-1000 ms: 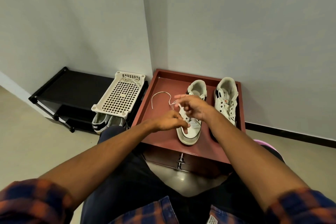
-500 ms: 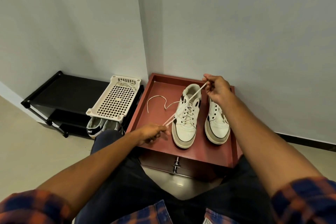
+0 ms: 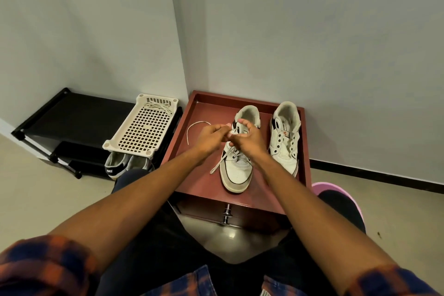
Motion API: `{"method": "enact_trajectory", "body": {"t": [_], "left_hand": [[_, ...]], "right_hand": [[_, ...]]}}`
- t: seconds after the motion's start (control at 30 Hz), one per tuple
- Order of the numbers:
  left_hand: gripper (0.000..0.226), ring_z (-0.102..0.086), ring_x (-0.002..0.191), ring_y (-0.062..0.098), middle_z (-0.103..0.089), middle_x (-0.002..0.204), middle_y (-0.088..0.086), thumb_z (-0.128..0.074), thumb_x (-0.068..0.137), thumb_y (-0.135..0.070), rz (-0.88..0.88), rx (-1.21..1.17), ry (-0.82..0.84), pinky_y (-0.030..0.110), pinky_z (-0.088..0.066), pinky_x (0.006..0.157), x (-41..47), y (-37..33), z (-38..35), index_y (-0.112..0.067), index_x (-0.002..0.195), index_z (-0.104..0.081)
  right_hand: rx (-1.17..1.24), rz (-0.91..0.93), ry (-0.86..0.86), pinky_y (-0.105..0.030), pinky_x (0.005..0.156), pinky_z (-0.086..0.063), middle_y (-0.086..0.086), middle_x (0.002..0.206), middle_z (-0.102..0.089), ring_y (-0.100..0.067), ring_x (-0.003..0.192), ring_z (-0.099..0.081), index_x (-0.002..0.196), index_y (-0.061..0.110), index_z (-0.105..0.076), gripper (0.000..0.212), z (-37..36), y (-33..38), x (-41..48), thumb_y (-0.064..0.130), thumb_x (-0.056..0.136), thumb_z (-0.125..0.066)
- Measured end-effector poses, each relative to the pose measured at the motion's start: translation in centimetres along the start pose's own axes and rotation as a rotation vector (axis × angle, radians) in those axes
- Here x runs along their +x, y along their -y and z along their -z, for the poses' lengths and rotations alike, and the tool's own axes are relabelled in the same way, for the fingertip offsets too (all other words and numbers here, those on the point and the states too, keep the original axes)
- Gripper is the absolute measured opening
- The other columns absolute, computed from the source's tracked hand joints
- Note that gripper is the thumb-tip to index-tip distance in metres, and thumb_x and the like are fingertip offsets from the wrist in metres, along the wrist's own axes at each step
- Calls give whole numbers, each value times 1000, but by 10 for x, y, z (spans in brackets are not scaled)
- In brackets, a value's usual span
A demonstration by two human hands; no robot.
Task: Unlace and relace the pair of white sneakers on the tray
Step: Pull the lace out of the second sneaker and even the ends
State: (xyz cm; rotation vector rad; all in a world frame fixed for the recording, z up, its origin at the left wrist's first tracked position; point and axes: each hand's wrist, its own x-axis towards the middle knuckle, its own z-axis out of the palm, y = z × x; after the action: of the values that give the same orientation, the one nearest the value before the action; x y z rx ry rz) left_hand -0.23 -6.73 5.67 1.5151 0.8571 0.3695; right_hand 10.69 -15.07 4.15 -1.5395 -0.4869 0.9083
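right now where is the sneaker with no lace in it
In the head view the unlaced sneaker stands at the right of the red tray, just right of the partly laced sneaker.

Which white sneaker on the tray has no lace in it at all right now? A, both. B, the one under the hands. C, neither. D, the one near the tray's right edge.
D: the right-hand sneaker shows only bare eyelets, while the left hand and right hand are at the lace on the other sneaker.
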Motion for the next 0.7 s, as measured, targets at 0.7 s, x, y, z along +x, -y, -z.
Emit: {"method": "enact_trajectory", "body": {"t": [0.7], "left_hand": [[17,-65,70,23,-73,80,22,-64,89,-14,18,240,109,44,-58,77,39,5,-10,-3,80,-74]], "right_hand": [[-30,-1,30,-17,52,-52,-7,63,-71,-7,51,-65,130,-7,-59,40,18,-14,11,-9,90,-68]]}}
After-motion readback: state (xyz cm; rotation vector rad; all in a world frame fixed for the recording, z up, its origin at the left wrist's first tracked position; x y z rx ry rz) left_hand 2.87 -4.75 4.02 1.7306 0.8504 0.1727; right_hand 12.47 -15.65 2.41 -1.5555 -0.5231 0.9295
